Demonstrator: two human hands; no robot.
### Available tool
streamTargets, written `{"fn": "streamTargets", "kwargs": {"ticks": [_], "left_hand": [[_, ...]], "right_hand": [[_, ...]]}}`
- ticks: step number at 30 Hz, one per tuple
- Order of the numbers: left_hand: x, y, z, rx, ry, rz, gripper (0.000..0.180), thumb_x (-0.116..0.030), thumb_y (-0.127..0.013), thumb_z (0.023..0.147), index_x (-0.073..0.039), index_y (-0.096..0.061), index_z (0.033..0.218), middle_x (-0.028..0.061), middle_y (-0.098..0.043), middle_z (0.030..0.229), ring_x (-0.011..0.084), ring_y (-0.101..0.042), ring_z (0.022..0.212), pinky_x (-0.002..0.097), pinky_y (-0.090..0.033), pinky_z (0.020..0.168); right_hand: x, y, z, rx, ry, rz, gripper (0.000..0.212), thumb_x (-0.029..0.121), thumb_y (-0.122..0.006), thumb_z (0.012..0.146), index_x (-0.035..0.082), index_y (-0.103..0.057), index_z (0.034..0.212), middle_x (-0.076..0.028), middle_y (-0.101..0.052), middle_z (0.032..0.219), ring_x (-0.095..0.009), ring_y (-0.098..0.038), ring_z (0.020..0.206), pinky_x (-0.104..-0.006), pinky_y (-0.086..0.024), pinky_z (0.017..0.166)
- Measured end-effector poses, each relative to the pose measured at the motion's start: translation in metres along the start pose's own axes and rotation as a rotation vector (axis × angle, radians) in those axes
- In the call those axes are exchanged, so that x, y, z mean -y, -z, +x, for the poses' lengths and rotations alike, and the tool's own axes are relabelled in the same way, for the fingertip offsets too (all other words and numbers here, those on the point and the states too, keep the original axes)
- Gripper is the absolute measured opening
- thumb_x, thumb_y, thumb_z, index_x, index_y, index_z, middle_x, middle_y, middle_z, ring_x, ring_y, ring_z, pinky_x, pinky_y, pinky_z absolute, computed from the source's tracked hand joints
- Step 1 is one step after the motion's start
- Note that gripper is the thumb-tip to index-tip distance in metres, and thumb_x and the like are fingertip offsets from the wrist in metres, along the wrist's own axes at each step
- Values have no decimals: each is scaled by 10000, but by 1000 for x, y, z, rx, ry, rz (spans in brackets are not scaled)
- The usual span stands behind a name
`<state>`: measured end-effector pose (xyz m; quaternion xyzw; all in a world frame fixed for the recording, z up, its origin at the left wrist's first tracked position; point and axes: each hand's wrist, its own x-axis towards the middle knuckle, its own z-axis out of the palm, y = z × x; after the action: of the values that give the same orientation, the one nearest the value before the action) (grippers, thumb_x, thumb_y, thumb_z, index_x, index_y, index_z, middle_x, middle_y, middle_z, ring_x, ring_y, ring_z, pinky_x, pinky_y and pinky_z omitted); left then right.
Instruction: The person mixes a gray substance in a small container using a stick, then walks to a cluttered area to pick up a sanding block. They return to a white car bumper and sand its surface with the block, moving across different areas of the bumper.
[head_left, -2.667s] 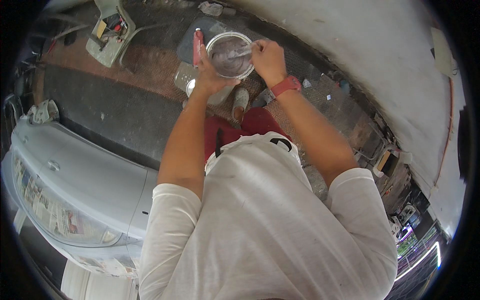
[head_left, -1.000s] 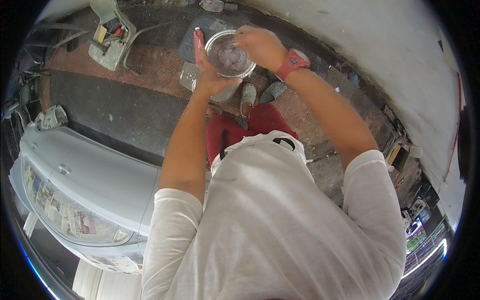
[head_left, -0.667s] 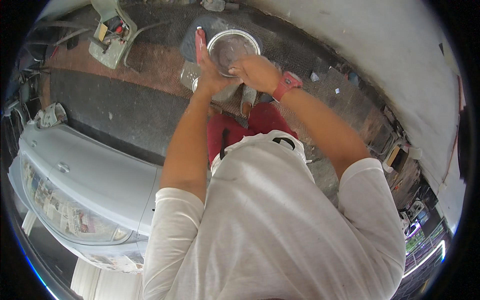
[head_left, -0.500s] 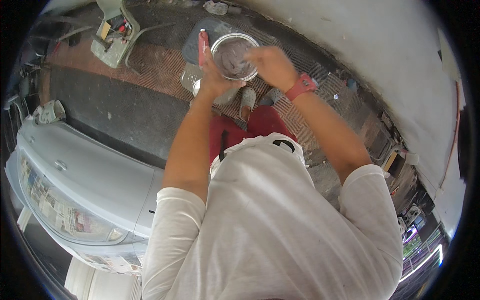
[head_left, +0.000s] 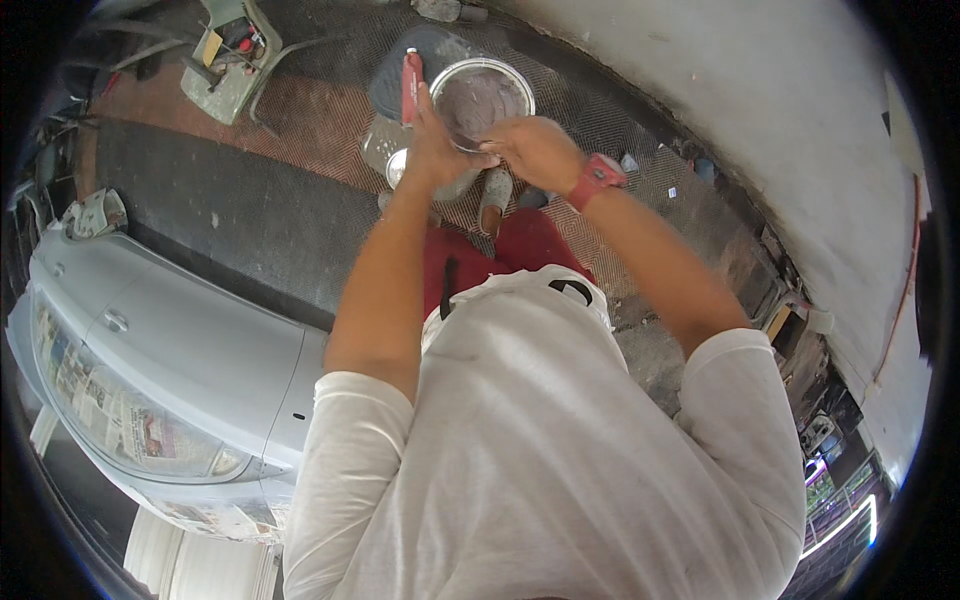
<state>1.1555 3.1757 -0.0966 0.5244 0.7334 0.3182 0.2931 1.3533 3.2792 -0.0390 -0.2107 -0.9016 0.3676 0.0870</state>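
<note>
A round metal can (head_left: 524,84) with greyish-mauve paste inside is in front of me. My left hand (head_left: 438,152) curves round its near left side, thumb along the near rim. A red tube (head_left: 411,88) with a white tip points away beside my left fingers; I cannot tell whether they grip it as well. My right hand (head_left: 540,152), below a red wristwatch (head_left: 601,175), is closed at the near rim, fingertips by my left thumb. Whatever it holds is hidden.
A dark stool seat (head_left: 385,88) shows behind the can. A pale green chair (head_left: 228,90) with small tools stands far left. A grey car body (head_left: 190,330) with newspaper-masked windows is on the left. A light wall (head_left: 760,120) runs along the right.
My right hand has come from over the paste, where it was blurred, to the near rim next to my left thumb. The can and my left hand have shifted slightly right and away.
</note>
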Motion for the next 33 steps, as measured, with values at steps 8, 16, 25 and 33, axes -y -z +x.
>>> {"fn": "streamTargets", "kwargs": {"ticks": [8, 16, 25, 33], "left_hand": [[-9, 3, -2, -22, 13, 30, 1756, -418, -1103, 504, 0, 103, 1711, 365, -230, 1713, 494, -357, 1569, 509, -404, 1271], [-11, 3, -8, 121, 290, -15, 1746, -416, -1098, 510, -67, 102, 1729, 368, -250, 1706, 510, -383, 1558, 533, -430, 1249], [-18, 6, -7, 166, 343, -31, 1757, -425, -1098, 502, -69, 110, 1728, 400, -241, 1695, 539, -401, 1539, 543, -446, 1236], [-9, 2, -11, 116, 265, -40, 1781, -439, -1099, 484, -63, 125, 1723, 447, -263, 1657, 556, -387, 1540, 544, -437, 1242]], "right_hand": [[-6, 58, 31, -140, -113, -99, 233, 153, -646, 986, 88, -814, 1134, -159, -785, 1170, -392, -742, 1065, -491, -602, 904], [20, 30, -13, 73, -79, -138, 196, 126, -654, 1017, 52, -796, 1130, -171, -783, 1152, -398, -743, 1045, -474, -611, 910], [28, 39, 17, 89, 76, -356, 303, 67, -689, 963, 110, -748, 1257, -101, -772, 1241, -322, -772, 1012, -443, -624, 782], [26, 30, 20, 92, 170, -384, 508, 34, -672, 892, 121, -653, 1392, -76, -717, 1363, -310, -766, 1035, -433, -618, 759]]}}
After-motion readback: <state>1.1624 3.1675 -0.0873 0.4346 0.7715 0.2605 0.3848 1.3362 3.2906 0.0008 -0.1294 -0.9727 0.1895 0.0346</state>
